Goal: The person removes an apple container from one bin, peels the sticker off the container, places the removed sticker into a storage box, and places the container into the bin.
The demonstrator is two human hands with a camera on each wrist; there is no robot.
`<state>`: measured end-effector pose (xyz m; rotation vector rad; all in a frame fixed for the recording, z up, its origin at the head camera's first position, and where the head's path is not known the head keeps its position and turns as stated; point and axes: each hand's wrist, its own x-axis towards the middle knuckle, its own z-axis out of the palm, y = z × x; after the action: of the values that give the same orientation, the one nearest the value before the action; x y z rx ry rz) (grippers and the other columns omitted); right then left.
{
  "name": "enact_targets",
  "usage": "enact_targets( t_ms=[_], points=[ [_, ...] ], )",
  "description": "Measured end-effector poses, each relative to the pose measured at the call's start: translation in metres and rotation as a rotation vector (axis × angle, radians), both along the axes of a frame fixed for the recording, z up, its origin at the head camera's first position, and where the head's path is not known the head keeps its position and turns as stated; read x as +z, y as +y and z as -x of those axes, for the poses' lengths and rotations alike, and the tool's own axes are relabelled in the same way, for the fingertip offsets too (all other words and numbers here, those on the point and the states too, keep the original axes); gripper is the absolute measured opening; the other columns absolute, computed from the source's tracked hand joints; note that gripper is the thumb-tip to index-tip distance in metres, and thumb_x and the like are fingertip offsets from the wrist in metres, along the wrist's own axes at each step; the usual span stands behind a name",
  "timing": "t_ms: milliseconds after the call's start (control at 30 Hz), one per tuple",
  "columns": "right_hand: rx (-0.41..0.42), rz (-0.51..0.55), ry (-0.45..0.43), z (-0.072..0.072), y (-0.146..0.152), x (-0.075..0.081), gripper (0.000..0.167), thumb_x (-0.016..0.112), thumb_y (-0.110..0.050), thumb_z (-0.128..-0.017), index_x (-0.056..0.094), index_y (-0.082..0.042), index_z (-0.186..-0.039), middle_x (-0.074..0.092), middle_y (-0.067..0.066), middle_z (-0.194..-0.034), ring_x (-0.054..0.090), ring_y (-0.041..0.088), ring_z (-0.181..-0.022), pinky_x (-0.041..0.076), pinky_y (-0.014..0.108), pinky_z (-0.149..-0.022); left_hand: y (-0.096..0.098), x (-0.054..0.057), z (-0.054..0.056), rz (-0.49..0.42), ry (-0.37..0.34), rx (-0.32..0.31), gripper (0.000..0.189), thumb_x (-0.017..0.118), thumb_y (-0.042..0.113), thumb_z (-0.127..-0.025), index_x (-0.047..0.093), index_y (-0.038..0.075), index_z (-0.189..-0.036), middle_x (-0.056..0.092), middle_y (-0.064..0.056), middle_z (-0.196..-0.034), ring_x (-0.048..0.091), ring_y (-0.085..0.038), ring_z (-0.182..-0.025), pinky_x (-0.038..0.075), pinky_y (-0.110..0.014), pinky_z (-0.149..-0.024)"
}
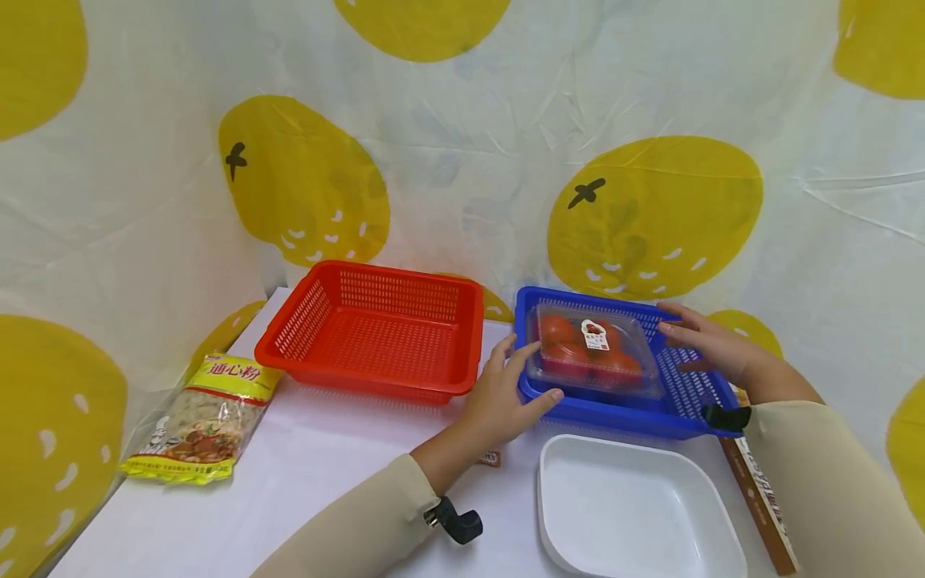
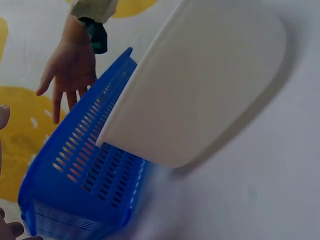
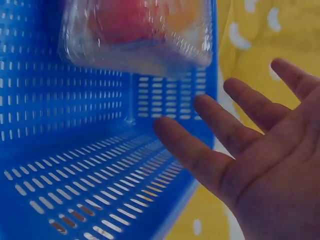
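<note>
Hovering w/ fingers spread wide, nothing held: L hand (image 1: 499,397) by blue basket's (image 1: 621,421) left end, R hand (image 1: 723,353) over its right end. Can't tell if L fingers touch the rim. Tomato pack (image 1: 592,361) is between them, inside the basket, toward table's (image 1: 303,449) far R corner. Prob. mid-wt., slick thin plastic, lid may flex; tomatoes (image 1: 567,357) bruise, so best held low at both ends. Nearer: white tub (image 1: 629,506). Along far edge, to L: red basket (image 1: 376,384); pasta bag (image 1: 205,421) by L edge. Hard to see: pack's underside; brown box (image 1: 755,498), part behind R sleeve (image 1: 817,474); small brown item (image 1: 490,458), mostly hidden by L arm; tub & table's near edge cut off.
</note>
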<state>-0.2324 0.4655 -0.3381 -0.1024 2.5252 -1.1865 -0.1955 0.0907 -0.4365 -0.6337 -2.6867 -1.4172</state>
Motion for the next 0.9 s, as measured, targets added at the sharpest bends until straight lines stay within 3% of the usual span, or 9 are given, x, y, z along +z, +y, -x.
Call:
enact_targets(
  t_ms=[233, 400, 600, 700, 900],
  points=[
    [-0.033, 0.021, -0.17, 0.022, 0.013, -0.019, 0.095, 0.055, -0.044, -0.11, -0.012, -0.014, -0.171, 0.006, 0.037, -0.17, 0.025, 0.063, -0.15, 0.046, 0.07, -0.109, 0.006, -0.017, 0.007, -0.122, -0.082, -0.022, 0.078, 0.068, 0.061, -0.097, 0.042, 0.034, -0.164, 0.023, -0.004, -0.175, 0.041, -0.035, -0.153, 0.048, -0.06, -0.112],
    [-0.048, 0.011, -0.269, 0.042, 0.021, -0.042, 0.104, 0.059, -0.049, -0.108, -0.017, -0.013, -0.169, 0.005, 0.037, -0.169, 0.026, 0.062, -0.15, 0.045, 0.068, -0.111, 0.005, -0.029, 0.013, -0.182, -0.151, -0.027, 0.075, 0.073, 0.054, -0.098, 0.043, 0.033, -0.163, 0.024, -0.003, -0.174, 0.039, -0.033, -0.154, 0.046, -0.057, -0.115],
    [-0.044, 0.02, -0.317, 0.047, 0.022, -0.071, 0.107, 0.057, -0.052, -0.107, -0.024, -0.017, -0.167, 0.001, 0.039, -0.168, 0.02, 0.064, -0.15, 0.044, 0.069, -0.111, 0.007, -0.04, 0.018, -0.238, -0.246, -0.054, 0.076, 0.076, 0.053, -0.096, 0.042, 0.04, -0.163, 0.036, -0.004, -0.168, 0.047, -0.027, -0.148, 0.049, -0.05, -0.115],
    [-0.029, 0.029, -0.311, 0.048, 0.018, -0.076, 0.109, 0.057, -0.054, -0.107, -0.029, -0.021, -0.165, -0.002, 0.038, -0.168, 0.016, 0.064, -0.15, 0.038, 0.073, -0.114, 0.008, -0.042, 0.018, -0.283, -0.292, -0.065, 0.074, 0.077, 0.05, -0.097, 0.041, 0.043, -0.161, 0.044, -0.005, -0.161, 0.053, -0.024, -0.14, 0.05, -0.049, -0.113],
    [0.01, 0.104, -0.288, 0.056, 0.014, -0.081, 0.109, 0.054, -0.05, -0.109, -0.039, -0.027, -0.159, -0.023, 0.034, -0.168, 0.0, 0.062, -0.152, 0.013, 0.077, -0.12, 0.009, -0.044, 0.021, -0.325, -0.355, -0.074, 0.073, 0.076, 0.048, -0.098, 0.037, 0.052, -0.16, 0.047, -0.003, -0.157, 0.056, -0.022, -0.136, 0.05, -0.048, -0.113]
  ],
)
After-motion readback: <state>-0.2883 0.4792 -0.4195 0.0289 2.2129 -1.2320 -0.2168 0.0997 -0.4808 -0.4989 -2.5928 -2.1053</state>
